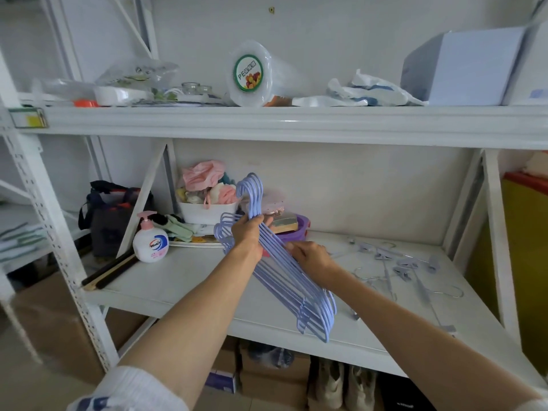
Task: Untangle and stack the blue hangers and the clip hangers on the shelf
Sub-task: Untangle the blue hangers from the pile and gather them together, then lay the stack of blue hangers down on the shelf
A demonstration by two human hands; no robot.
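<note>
Head view: blue hangers bunched and held above the middle of the shelf.
Left hand grips the necks below the hooks; right hand pinches one shoulder run. Best to square the hooks before laying the bunch down; clip hangers lie loose toward the right edge.

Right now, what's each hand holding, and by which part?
Left hand grips the bundle of blue hangers at the necks, just below the hooks. Right hand pinches the same bundle along its upper arm.
</note>
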